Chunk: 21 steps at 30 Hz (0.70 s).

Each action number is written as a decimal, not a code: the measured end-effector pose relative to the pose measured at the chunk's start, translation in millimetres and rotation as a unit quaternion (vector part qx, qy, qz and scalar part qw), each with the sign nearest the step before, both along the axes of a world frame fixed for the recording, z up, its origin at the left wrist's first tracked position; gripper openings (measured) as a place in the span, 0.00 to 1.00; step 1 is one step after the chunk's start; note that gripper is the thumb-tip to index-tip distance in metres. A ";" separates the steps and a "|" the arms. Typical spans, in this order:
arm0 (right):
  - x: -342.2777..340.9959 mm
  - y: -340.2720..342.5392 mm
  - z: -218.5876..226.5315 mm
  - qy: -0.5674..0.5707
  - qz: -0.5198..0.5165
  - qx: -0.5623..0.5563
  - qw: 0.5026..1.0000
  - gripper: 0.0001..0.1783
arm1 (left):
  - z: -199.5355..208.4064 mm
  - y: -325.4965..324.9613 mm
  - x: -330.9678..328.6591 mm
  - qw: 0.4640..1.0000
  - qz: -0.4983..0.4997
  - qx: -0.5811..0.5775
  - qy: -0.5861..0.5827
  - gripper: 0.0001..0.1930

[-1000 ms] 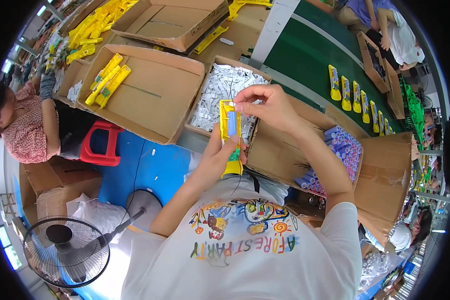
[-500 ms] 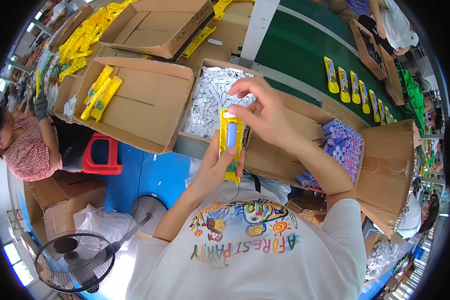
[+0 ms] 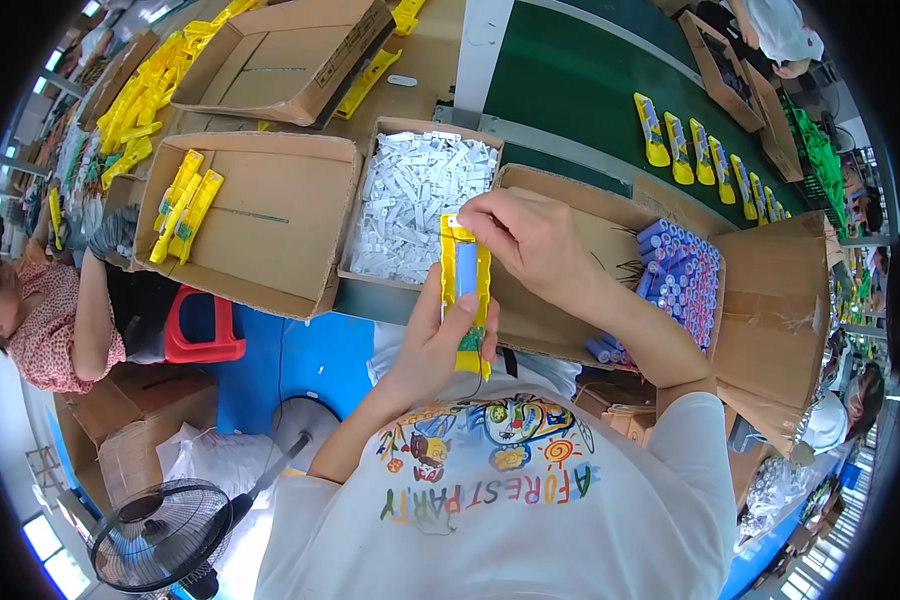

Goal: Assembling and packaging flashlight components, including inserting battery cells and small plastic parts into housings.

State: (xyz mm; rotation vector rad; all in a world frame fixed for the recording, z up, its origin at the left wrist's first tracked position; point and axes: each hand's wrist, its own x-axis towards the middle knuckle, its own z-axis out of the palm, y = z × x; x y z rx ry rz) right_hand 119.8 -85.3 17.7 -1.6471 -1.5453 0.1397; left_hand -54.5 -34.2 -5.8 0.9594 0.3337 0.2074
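Head view: Worker's L hand grips a yellow case w/ a blue battery inside, held at the near R corner of the white-parts box. R hand, fingers bunched narrow, is at the case's far end by a small white piece; can't tell if it's pinched. Cardboard tray is L of box, purple batteries R.

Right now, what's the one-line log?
left hand: holds yellow casing | right hand: at casing's far end | blue cylinder: inside casing
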 end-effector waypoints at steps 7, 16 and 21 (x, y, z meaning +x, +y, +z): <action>20.7 -4.3 -8.1 0.309 0.059 -0.084 0.945 0.12 | 0.7 -2.0 13.7 0.998 -0.039 -0.046 0.007 0.19; 192.1 15.8 -13.2 0.143 -0.124 0.065 0.980 0.10 | 11.4 145.5 4.7 0.940 0.100 0.326 -0.002 0.17; 427.1 16.0 -85.8 -0.121 -0.370 -0.166 0.906 0.18 | -64.4 398.7 -151.5 0.242 0.364 0.769 0.467 0.21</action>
